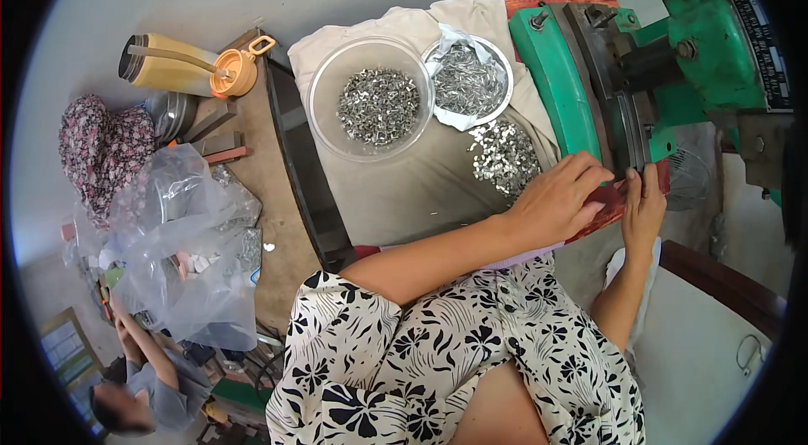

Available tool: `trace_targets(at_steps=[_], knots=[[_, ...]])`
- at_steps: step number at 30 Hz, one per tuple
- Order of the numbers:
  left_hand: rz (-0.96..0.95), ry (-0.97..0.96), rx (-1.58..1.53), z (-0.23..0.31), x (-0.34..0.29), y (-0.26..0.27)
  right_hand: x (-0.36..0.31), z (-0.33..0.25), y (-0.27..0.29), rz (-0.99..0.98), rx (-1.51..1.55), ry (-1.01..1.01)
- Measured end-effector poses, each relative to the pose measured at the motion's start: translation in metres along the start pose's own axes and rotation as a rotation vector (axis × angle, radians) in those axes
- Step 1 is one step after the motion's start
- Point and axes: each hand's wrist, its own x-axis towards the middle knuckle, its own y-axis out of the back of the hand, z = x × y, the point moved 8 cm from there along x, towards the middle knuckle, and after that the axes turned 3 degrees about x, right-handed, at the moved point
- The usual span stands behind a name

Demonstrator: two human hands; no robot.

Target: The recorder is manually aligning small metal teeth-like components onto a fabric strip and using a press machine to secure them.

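My left hand [555,197] is beside the green machine [551,83], its fingers bent and the thumb apart from them. The fingertips are at the near end of the machine's base; nothing shows clearly between them. My right hand [644,207] reaches up from below with its fingers stretched and slightly apart. Its tips touch the near end of the dark metal rail [624,129] on the machine. A heap of small shiny metal pieces [505,159] lies on the cloth left of my left hand.
A clear plastic tub [316,112] of small metal parts and a lined bowl [505,100] of thin metal pieces stand on the beige cloth [358,201]. On the left table are a yellow bottle [181,62] and plastic bags [181,218]. Another person [160,386] works at lower left.
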Motion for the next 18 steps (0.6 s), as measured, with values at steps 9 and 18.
trace_targets(at_steps=[9, 18], knots=[[-0.052, 0.063, -0.052, 0.003, -0.003, -0.003, -0.007, -0.012, 0.006, 0.198, 0.163, 0.029], [-0.03, 0.081, -0.068, 0.0, -0.005, 0.001, -0.024, 0.0, 0.008, 0.213, 0.019, 0.09]])
